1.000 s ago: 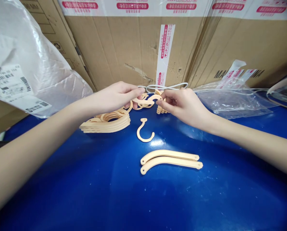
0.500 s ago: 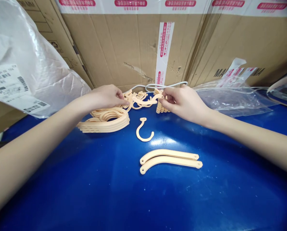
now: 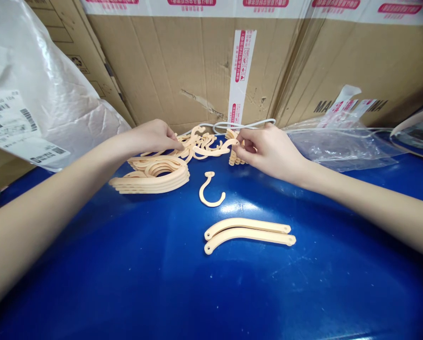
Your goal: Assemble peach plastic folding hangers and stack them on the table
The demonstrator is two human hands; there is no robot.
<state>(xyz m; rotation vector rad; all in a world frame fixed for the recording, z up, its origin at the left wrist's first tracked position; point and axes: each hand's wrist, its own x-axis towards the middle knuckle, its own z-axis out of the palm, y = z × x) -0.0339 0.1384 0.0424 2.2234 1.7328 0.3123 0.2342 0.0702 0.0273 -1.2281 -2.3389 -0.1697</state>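
My left hand (image 3: 158,137) is closed at the far pile of loose cream hanger parts (image 3: 206,140), its fingertips pinching a curved hanger piece (image 3: 194,138) that sticks up beside them. Across from it, my right hand (image 3: 263,145) is pinched at the end of a curved hanger arm (image 3: 211,151), which reaches left toward the pile. Between me and the hands lies a single cream hook (image 3: 211,203), its opening toward the upper right. Nearer still, two curved hanger bars (image 3: 250,231) lie side by side. A stack of folded hangers (image 3: 154,182) sits under my left wrist.
Several ribbed cream pieces (image 3: 232,159) lie by my right fingers. Cardboard boxes (image 3: 172,61) wall off the back, with a white cable (image 3: 228,126) along their base. A silvery padded bag (image 3: 51,89) leans at left; clear plastic wrap (image 3: 342,146) covers the blue tabletop (image 3: 161,283) at right.
My left hand has drawn slightly up and left, and the curved piece at its fingertips now stands higher out of the pile. My right hand has barely moved.
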